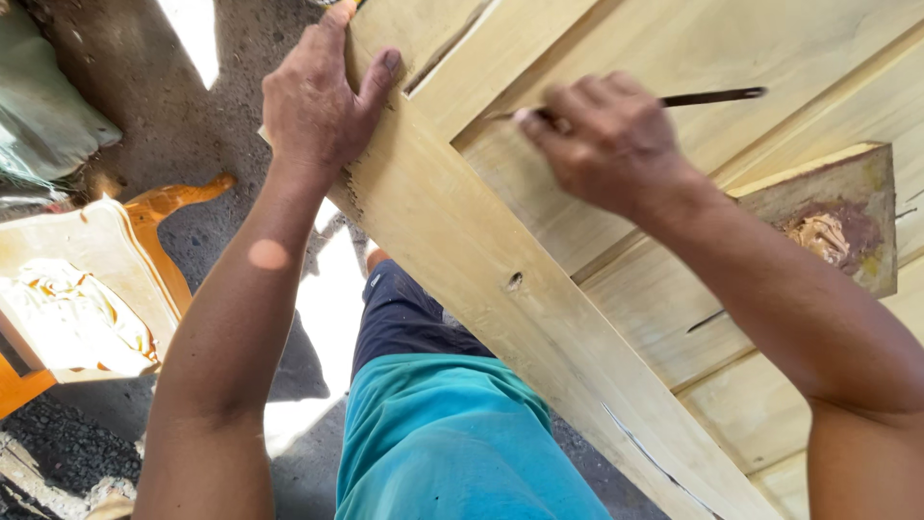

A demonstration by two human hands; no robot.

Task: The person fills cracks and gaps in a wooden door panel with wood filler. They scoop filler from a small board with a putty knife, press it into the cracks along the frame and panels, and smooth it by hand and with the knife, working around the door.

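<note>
Head camera, looking down: a person leans over a pale wooden panelled door (539,289) that runs diagonally from the top of the frame to the lower right, its far ends cut off by the picture's edges. The left hand (318,96) presses flat on the door's outer rail, fingers spread over the edge, thumb lying along the wood — it braces the board and holds nothing else. The right hand (606,140) is closed around a thin dark tool (712,96), its handle end sticking out to the right past the knuckles; the working tip sits at the groove between rail and panel, largely hidden under the fingers, so its shape is hard to make out. A small board (828,221) smeared with brownish putty lies on the door just right of that forearm. A dark knot hole shows in the rail below the hands. Blue shorts and a teal shirt fill the lower centre. At left, on the dark ground, stands a carved orange-and-cream chair (87,289), partly cut off; a greenish sack (38,106) lies blurred in the corner.
</note>
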